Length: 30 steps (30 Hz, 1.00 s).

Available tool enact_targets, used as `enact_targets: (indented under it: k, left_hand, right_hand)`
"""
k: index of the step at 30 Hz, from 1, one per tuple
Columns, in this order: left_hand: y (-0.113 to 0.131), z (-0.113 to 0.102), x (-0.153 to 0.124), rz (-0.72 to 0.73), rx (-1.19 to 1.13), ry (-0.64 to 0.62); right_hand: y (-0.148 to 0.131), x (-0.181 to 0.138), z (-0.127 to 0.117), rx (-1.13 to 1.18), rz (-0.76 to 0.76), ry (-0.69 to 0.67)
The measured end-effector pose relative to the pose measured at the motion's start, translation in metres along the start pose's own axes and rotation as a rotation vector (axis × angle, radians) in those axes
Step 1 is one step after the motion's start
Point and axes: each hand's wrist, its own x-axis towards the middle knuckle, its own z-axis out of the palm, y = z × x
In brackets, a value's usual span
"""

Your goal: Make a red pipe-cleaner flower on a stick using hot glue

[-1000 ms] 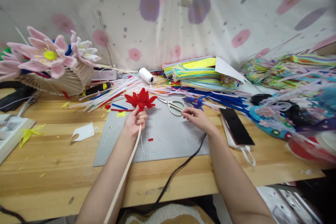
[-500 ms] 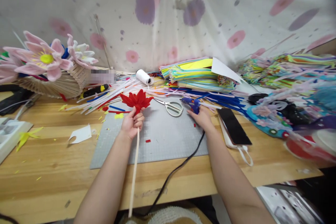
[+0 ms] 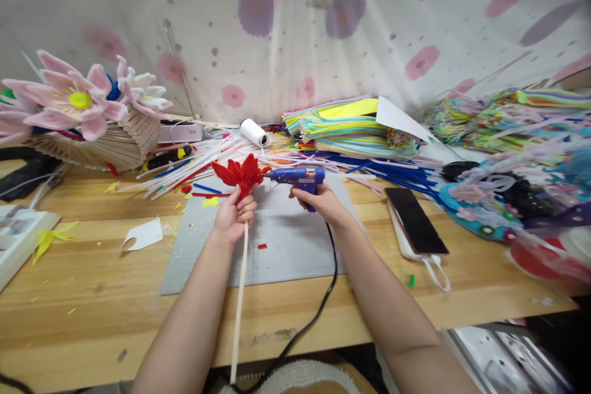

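Note:
My left hand (image 3: 236, 215) is closed around the base of a red fuzzy flower (image 3: 241, 175), and the flower's pale stem (image 3: 241, 301) hangs down toward the table's front edge. In my right hand (image 3: 323, 200) is a blue hot glue gun (image 3: 298, 177), gripped by its handle. Its nozzle points left and is at the flower's right-hand petals; whether it touches them I cannot tell. A black cord (image 3: 318, 314) runs from the gun down to the table edge. Below both hands lies a grey cutting mat (image 3: 281, 258) with a small red scrap on it.
Behind the mat lie loose pipe cleaners (image 3: 184, 169), a white thread spool (image 3: 253, 133) and a stacked bundle of pipe cleaners (image 3: 341, 126). A phone (image 3: 415, 221) rests at the right. Pink flowers (image 3: 76, 98) in a woven basket (image 3: 99, 151) stand at the left.
My right hand has lifted the glue gun and brought it left, turning its nozzle to the red flower. The gun now covers the scissors' place. My left hand holds nearly still.

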Motion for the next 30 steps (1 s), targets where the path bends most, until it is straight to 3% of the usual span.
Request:
enact_targets:
  k: [7,30]
  left_hand:
    - [-0.001,0.002,0.000,-0.003,-0.026,0.015]
    - [-0.003,0.005,-0.002,-0.066,-0.124,0.061]
  right_hand:
    - [0.008,0.008,0.028,-0.153,-0.018,0.047]
    - [0.003,0.009,0.033,-0.331,-0.131,0.070]
